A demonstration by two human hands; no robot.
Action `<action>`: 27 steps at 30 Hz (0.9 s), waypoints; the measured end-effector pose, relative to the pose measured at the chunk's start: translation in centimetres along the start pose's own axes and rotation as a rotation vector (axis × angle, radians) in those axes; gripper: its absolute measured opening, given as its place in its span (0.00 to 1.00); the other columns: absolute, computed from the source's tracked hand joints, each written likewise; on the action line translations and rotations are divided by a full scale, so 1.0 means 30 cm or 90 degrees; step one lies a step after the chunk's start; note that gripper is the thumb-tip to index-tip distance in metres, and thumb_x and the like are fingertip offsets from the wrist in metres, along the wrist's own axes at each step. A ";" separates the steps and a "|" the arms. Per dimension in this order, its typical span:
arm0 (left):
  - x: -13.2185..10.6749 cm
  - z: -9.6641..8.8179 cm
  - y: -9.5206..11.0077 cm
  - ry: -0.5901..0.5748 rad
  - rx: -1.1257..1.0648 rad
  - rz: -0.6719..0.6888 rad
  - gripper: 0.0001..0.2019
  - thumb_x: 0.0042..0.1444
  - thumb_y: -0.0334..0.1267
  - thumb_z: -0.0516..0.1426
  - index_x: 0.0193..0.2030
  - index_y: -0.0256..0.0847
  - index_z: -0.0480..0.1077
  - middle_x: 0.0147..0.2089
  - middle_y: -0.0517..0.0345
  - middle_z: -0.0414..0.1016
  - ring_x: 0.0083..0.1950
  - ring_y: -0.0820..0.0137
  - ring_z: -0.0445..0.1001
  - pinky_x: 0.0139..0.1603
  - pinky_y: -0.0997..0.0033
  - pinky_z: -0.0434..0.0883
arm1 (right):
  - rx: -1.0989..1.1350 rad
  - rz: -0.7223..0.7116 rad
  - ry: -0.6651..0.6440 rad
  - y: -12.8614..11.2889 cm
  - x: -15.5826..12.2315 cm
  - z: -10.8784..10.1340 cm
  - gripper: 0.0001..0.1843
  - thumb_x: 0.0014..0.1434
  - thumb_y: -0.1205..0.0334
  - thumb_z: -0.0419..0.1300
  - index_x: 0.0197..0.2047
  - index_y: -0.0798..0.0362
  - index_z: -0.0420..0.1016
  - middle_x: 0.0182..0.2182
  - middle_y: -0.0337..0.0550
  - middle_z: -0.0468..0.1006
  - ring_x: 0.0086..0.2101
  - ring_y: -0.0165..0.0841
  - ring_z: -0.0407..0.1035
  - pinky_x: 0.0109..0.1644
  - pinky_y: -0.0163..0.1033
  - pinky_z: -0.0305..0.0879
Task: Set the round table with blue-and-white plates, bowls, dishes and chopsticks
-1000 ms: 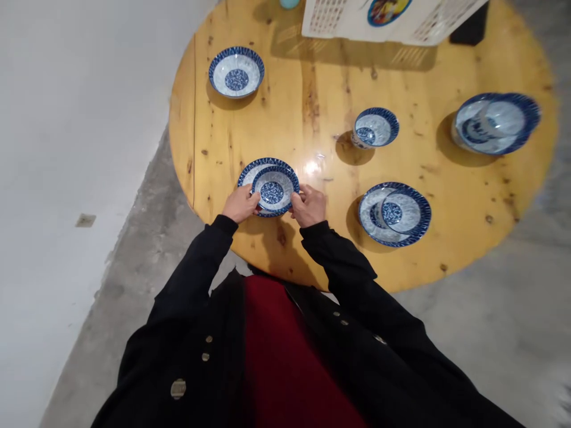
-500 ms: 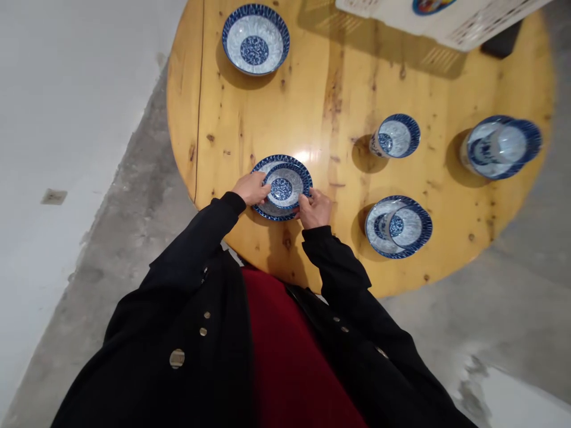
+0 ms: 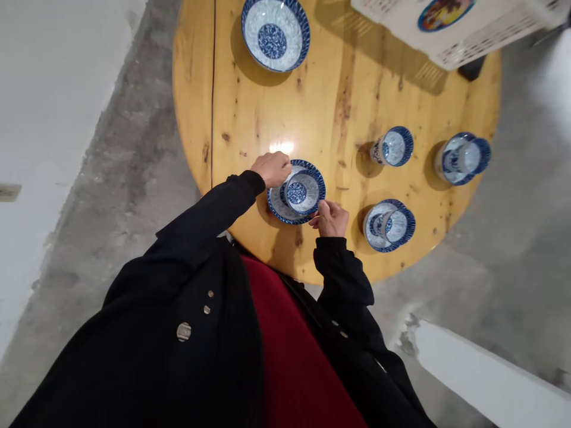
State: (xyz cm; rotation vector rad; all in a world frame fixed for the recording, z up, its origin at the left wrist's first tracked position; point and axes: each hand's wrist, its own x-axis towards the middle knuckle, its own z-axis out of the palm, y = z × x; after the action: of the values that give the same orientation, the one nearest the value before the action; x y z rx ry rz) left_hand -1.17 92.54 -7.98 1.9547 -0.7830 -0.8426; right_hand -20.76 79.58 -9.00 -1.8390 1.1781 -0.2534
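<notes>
A small blue-and-white bowl (image 3: 304,192) sits inside a wider patterned plate (image 3: 279,208) near the table's front edge. At the bowl's lower right rim, my right hand (image 3: 331,219) is closed, thumb and finger pinching that rim. My left hand (image 3: 273,169) lies over the plate's upper left rim, close to the bowl, its fingers curled together. Its fingertips are turned down and partly hidden, so what they touch does not show.
A large bowl (image 3: 275,35) stands at the back left of the round wooden table (image 3: 312,119). On the right are a cup (image 3: 393,146) and two bowls (image 3: 377,229), (image 3: 449,160) with cups in them. A white plastic basket (image 3: 401,27) stands at the back.
My left hand has shifted up along the rim from the bowl's left side. My right hand stays at the bowl's lower right. The whole view has also shifted.
</notes>
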 end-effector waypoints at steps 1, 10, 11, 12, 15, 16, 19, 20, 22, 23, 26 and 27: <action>0.000 -0.002 -0.002 -0.019 0.019 0.008 0.10 0.56 0.33 0.52 0.32 0.33 0.74 0.35 0.50 0.78 0.46 0.62 0.76 0.49 0.66 0.67 | 0.001 0.015 0.001 0.000 -0.008 0.012 0.10 0.57 0.56 0.57 0.29 0.53 0.70 0.15 0.34 0.70 0.14 0.30 0.67 0.14 0.32 0.61; 0.034 0.013 -0.009 -0.097 0.111 0.079 0.10 0.55 0.32 0.54 0.33 0.36 0.77 0.37 0.47 0.80 0.45 0.59 0.76 0.48 0.62 0.66 | 0.034 0.093 0.038 -0.004 -0.048 0.071 0.08 0.51 0.65 0.56 0.23 0.49 0.62 0.11 0.33 0.70 0.12 0.29 0.66 0.14 0.30 0.62; 0.040 0.014 -0.009 -0.100 0.119 0.086 0.10 0.54 0.31 0.54 0.33 0.36 0.78 0.37 0.47 0.80 0.44 0.59 0.76 0.47 0.62 0.66 | 0.036 0.097 0.043 -0.007 -0.052 0.074 0.08 0.50 0.66 0.56 0.22 0.49 0.62 0.11 0.33 0.70 0.12 0.29 0.66 0.14 0.30 0.62; 0.046 0.014 -0.009 -0.104 0.130 0.093 0.10 0.53 0.31 0.54 0.32 0.35 0.78 0.37 0.46 0.80 0.44 0.59 0.76 0.47 0.63 0.66 | 0.037 0.101 0.049 -0.009 -0.055 0.077 0.08 0.50 0.66 0.56 0.22 0.49 0.61 0.11 0.33 0.70 0.11 0.29 0.66 0.14 0.30 0.62; 0.054 0.005 -0.006 -0.122 0.149 0.105 0.10 0.52 0.30 0.54 0.32 0.34 0.78 0.37 0.46 0.80 0.43 0.59 0.76 0.45 0.63 0.66 | 0.042 0.109 0.065 -0.016 -0.065 0.087 0.09 0.49 0.66 0.57 0.21 0.49 0.60 0.11 0.34 0.70 0.11 0.30 0.66 0.14 0.30 0.62; 0.055 0.000 -0.005 -0.126 0.150 0.105 0.10 0.52 0.30 0.54 0.31 0.35 0.78 0.37 0.46 0.80 0.42 0.59 0.76 0.44 0.63 0.66 | 0.042 0.110 0.069 -0.017 -0.068 0.091 0.10 0.49 0.66 0.57 0.21 0.49 0.60 0.10 0.34 0.70 0.11 0.30 0.66 0.14 0.30 0.62; 0.057 -0.016 0.000 -0.141 0.161 0.107 0.11 0.52 0.31 0.54 0.32 0.36 0.78 0.37 0.47 0.80 0.42 0.60 0.76 0.44 0.64 0.65 | 0.035 0.115 0.077 -0.021 -0.075 0.101 0.10 0.49 0.66 0.57 0.21 0.49 0.60 0.10 0.33 0.69 0.12 0.30 0.66 0.14 0.30 0.63; 0.059 -0.020 0.002 -0.146 0.169 0.110 0.11 0.52 0.32 0.54 0.32 0.37 0.79 0.37 0.47 0.80 0.42 0.60 0.76 0.43 0.64 0.65 | 0.034 0.118 0.081 -0.022 -0.077 0.103 0.10 0.49 0.66 0.57 0.21 0.49 0.60 0.10 0.33 0.69 0.12 0.30 0.67 0.14 0.30 0.63; 0.063 -0.025 0.006 -0.156 0.189 0.116 0.12 0.53 0.32 0.53 0.33 0.37 0.79 0.38 0.47 0.81 0.41 0.60 0.76 0.42 0.64 0.65 | 0.036 0.127 0.086 -0.024 -0.079 0.108 0.09 0.49 0.66 0.57 0.21 0.49 0.61 0.10 0.34 0.69 0.13 0.31 0.67 0.15 0.30 0.63; 0.066 -0.026 0.008 -0.159 0.201 0.117 0.12 0.53 0.33 0.53 0.34 0.37 0.79 0.39 0.46 0.81 0.41 0.60 0.76 0.41 0.64 0.65 | 0.038 0.132 0.088 -0.025 -0.079 0.110 0.08 0.49 0.66 0.57 0.21 0.50 0.61 0.10 0.34 0.70 0.13 0.31 0.68 0.15 0.31 0.63; 0.075 -0.024 0.010 -0.163 0.230 0.114 0.13 0.54 0.34 0.53 0.36 0.37 0.80 0.40 0.46 0.81 0.42 0.60 0.76 0.41 0.64 0.65 | 0.035 0.140 0.087 -0.027 -0.076 0.114 0.08 0.49 0.66 0.56 0.21 0.50 0.61 0.11 0.34 0.69 0.14 0.31 0.68 0.15 0.30 0.63; 0.077 -0.024 0.009 -0.164 0.236 0.114 0.13 0.55 0.34 0.53 0.37 0.37 0.80 0.41 0.46 0.81 0.42 0.60 0.76 0.41 0.64 0.65 | 0.033 0.140 0.088 -0.027 -0.076 0.115 0.08 0.49 0.66 0.56 0.21 0.49 0.61 0.10 0.34 0.69 0.14 0.31 0.68 0.15 0.30 0.63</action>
State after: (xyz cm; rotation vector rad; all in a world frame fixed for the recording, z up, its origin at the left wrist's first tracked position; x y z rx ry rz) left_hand 0.68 90.94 -8.04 2.0756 -1.3251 -0.8988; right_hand -19.43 83.52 -9.68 -1.6516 1.4447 -0.2856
